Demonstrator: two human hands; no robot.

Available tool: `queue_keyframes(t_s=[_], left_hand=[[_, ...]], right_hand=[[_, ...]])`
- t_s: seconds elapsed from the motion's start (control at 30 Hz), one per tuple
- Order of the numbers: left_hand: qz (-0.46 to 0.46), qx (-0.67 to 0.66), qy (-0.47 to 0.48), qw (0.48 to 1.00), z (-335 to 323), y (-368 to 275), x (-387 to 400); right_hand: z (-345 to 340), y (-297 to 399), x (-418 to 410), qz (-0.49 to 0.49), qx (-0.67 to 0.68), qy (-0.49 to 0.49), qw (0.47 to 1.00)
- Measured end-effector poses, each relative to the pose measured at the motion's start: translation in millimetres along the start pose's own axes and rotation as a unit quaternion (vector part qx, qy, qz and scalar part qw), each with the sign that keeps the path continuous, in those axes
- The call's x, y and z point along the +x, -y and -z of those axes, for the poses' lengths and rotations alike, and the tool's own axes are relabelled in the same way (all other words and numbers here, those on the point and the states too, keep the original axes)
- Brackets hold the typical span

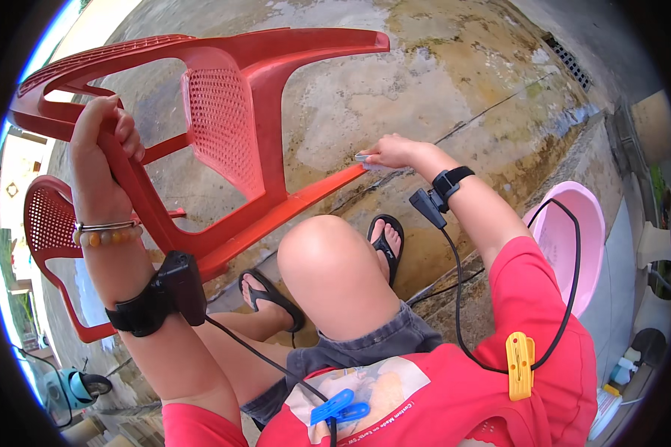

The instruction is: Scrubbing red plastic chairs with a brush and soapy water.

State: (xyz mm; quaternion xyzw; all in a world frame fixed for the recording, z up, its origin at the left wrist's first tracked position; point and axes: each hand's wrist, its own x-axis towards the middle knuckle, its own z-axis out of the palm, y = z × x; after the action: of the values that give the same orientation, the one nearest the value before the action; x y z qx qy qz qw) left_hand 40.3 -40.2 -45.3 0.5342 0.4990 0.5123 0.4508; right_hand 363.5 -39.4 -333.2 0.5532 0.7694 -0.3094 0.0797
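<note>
A red plastic armchair lies tipped on its side in front of me, its perforated panel facing up toward the view. My left hand is wrapped around the chair's armrest on the left. At the far tip of a chair leg, my right hand pinches a light-coloured cloth against the plastic. Most of the cloth is hidden under the fingers.
A second red plastic chair stands at the left. The pink plastic basin is on the step at right. Stained concrete spreads ahead, with a drain grate. Black cables run from both wrist devices. A scooter is lower left.
</note>
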Motion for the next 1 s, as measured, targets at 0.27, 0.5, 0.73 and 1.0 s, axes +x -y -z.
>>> queue_keyframes(t_s=[0.27,0.5,0.73,1.0], left_hand=[[-0.004,0.029,0.003,1.000,1.4,-0.3,4.6],[0.007,-0.014,0.016,1.000,18.5,7.2,8.0],[-0.019,0.027,0.038,0.999,8.9,2.7,5.8],[-0.021,0.022,0.049,0.998,-57.7,-1.2,14.0]], right_hand=[[-11.1,112.7,8.5,0.083,0.144,-0.101,0.981],[-54.6,-20.9,42.1,-0.131,-0.048,-0.021,0.990],[-55.9,96.3,-15.4,0.045,0.133,-0.148,0.979],[-56.9,-24.8,-62.7,-0.178,0.322,-0.204,0.907]])
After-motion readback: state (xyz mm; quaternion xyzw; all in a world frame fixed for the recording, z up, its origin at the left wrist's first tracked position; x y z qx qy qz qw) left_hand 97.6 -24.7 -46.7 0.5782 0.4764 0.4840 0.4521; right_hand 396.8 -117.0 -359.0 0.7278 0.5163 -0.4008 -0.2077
